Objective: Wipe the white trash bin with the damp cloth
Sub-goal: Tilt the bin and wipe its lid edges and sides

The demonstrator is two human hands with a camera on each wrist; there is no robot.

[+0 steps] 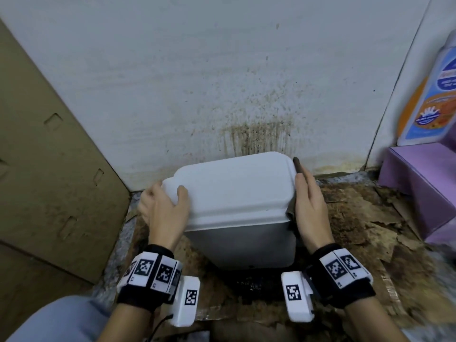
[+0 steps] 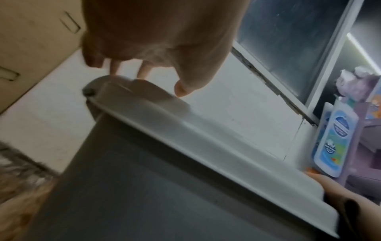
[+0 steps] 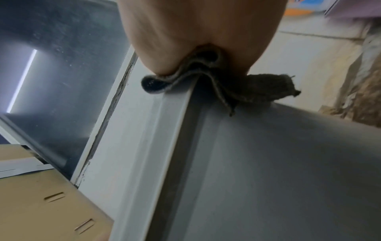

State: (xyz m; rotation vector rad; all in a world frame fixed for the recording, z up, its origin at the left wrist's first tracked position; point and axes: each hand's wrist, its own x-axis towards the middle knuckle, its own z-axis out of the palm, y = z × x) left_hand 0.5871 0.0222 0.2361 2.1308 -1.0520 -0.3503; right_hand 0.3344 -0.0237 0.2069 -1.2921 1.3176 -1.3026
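Note:
The white trash bin [image 1: 237,193] stands on the floor against a stained wall, its lid down. My left hand [image 1: 162,206] grips the lid's left rear corner, thumb on top and fingers curled over the edge. My right hand [image 1: 311,208] lies flat along the lid's right edge and presses a dark damp cloth [image 1: 297,165] against it. In the left wrist view the left hand [image 2: 154,40] hovers over the bin [image 2: 164,163] corner. The right wrist view shows the folded cloth [image 3: 257,88] squeezed between my palm [image 3: 195,24] and the bin's rim [image 3: 268,163].
A cardboard sheet [image 1: 49,169] leans close on the left. At the right stand a purple box [image 1: 419,183] and a blue and orange bottle [image 1: 434,95]. Brown splashes [image 1: 259,137] mark the wall behind the bin. Torn brown paper [image 1: 357,218] covers the floor.

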